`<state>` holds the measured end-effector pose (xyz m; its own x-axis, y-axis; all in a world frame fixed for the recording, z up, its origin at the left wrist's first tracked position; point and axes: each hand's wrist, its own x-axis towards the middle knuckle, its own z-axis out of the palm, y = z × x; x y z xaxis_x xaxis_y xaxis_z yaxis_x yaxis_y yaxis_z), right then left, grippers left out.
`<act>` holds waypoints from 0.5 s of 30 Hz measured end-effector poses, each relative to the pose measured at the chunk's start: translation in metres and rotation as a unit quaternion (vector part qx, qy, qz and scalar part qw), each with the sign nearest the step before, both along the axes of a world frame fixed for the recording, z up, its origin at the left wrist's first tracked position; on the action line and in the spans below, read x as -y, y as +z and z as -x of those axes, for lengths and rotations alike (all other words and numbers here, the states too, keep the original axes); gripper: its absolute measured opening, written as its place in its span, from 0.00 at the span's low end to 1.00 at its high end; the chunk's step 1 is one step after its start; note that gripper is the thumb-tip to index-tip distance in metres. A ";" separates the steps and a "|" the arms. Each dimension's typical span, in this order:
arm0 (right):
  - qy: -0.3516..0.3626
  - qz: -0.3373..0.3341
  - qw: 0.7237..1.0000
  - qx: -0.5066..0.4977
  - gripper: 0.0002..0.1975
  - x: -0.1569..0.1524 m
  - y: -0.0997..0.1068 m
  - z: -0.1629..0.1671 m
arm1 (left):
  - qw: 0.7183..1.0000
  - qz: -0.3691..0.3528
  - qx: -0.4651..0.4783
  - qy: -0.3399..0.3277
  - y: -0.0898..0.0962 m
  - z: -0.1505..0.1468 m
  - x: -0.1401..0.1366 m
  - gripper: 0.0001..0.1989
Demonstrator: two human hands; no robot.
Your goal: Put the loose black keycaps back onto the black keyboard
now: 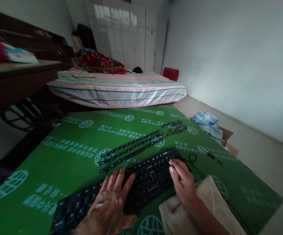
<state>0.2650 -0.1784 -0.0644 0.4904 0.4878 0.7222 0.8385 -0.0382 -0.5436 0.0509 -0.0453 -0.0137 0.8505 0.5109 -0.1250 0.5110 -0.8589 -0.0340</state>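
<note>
A black keyboard [143, 187] lies slantwise on the green board, some of its key places bare in the right half. My left hand [110, 199] rests on it with fingers spread, holding nothing and pressing it from above. Over the upper right keys, my right hand [182, 179] has thumb and forefinger drawn together; whatever is between the tips is too small to make out. Beyond the keyboard, loose black keycaps [131, 150] are laid out in long rows, with a further group of keycaps [174, 127] to the right. A beige cloth [205, 202] lies under my right forearm.
The green board [65, 147] carries a tool with a dark handle [211, 155] and the keyboard's black cable [192, 158]. Behind stands a bed [121, 89]; a dark wooden desk [21, 68] is at left. A cardboard box [227, 133] with crumpled plastic sits right of the board.
</note>
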 end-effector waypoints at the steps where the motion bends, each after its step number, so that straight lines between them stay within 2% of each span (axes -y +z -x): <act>1: 0.000 -0.004 1.000 0.001 0.12 0.000 0.000 0.000 | 1.000 -0.001 0.002 0.001 -0.002 0.001 0.000 0.46; 6: 0.009 -0.014 1.000 -0.006 0.11 0.000 0.002 -0.002 | 1.000 -0.003 -0.005 0.011 -0.005 0.003 -0.001 0.46; 15: 0.030 0.008 0.999 0.007 0.10 0.005 0.013 -0.017 | 0.999 -0.022 -0.022 0.024 0.004 0.004 0.003 0.42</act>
